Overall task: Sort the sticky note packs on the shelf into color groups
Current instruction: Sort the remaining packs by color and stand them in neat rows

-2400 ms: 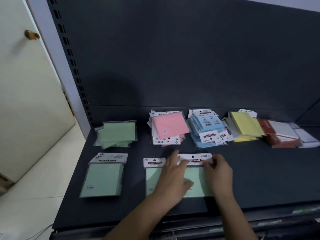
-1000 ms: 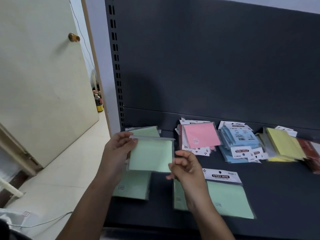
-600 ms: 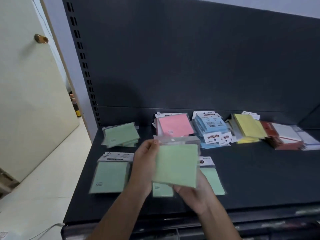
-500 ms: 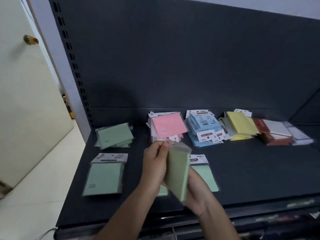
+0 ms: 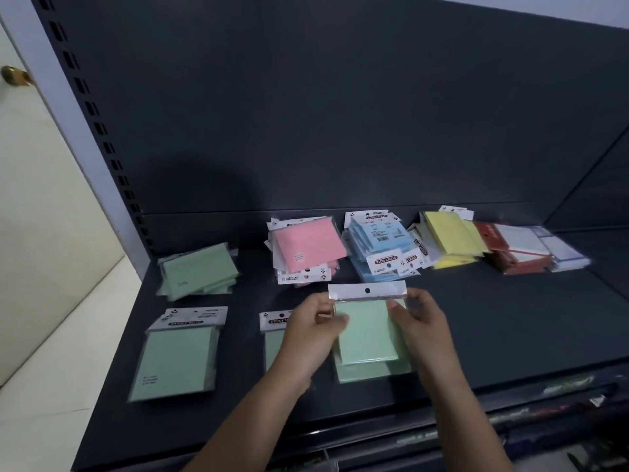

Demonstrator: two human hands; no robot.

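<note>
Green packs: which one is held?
The green pack with the blank white header, front centre, gripped between left hand and right hand; the rest lie on the shelf.

Bare forearms (image 5: 238,424), left hand (image 5: 306,335) and right hand (image 5: 422,323)

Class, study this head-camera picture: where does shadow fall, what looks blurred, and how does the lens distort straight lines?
Head view: a soft shadow darkens the back panel at lower left; the left hand is slightly motion-smeared, while the green pack it holds looks sharper; the wide lens makes the slotted upright lean.
</note>
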